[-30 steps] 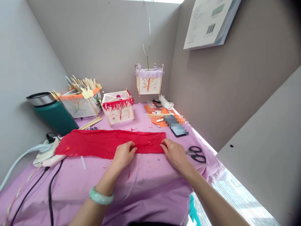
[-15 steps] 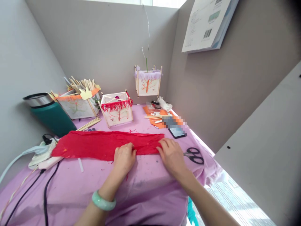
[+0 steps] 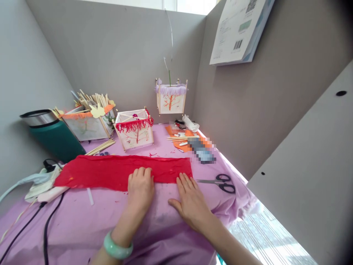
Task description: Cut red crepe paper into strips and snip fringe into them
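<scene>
A long, wrinkled red sheet (image 3: 107,173), thin cloth or crepe paper, lies folded flat across the table. My left hand (image 3: 140,187) rests on its front edge near the middle, fingers curled down and closed; their tips are hidden. Toward the sheet's right end, my right hand (image 3: 190,198) lies flat and open, with its fingertips on the front edge and its thumb spread to the left. A pair of black-handled scissors (image 3: 220,181) lies just right of that hand, blades pointing left.
Behind the sheet stands a red-fringed paper lantern (image 3: 135,136); a purple-fringed one (image 3: 171,103) hangs farther back. A green bottle (image 3: 55,136) and a stick-filled lantern (image 3: 88,123) are at left, near a power strip (image 3: 52,193). A phone (image 3: 202,151) lies at right.
My right hand has moved down and flattened, its thumb now spread off the sheet. The sheet's right end and the scissor blades are more exposed. The view has shifted slightly.
</scene>
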`<state>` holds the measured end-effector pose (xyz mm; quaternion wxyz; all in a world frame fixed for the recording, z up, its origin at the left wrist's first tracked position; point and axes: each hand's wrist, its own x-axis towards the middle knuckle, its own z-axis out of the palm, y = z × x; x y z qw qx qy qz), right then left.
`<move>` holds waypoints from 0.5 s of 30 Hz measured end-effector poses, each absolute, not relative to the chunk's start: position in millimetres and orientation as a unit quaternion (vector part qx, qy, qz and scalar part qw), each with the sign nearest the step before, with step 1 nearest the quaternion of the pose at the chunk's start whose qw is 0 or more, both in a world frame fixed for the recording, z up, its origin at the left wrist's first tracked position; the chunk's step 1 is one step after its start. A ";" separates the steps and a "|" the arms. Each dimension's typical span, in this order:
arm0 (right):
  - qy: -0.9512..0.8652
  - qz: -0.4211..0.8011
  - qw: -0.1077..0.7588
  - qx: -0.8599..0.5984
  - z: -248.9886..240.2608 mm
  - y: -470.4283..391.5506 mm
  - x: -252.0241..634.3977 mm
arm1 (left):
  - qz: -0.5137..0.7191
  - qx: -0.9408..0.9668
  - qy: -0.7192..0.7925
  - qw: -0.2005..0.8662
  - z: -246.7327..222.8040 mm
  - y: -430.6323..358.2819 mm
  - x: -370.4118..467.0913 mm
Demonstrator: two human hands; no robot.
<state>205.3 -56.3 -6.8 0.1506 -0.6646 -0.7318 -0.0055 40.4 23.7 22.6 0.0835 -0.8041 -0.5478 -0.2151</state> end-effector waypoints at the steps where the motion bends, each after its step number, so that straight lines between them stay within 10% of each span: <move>1: -0.731 -0.011 0.149 -0.665 -6.6 -57.2 206.1 | -0.237 -0.815 -0.520 0.099 20.7 18.5 42.1; 15: -0.718 -0.083 0.157 -0.673 -19.2 -64.8 203.9 | -0.211 -0.897 -0.378 0.089 -20.8 -7.7 53.9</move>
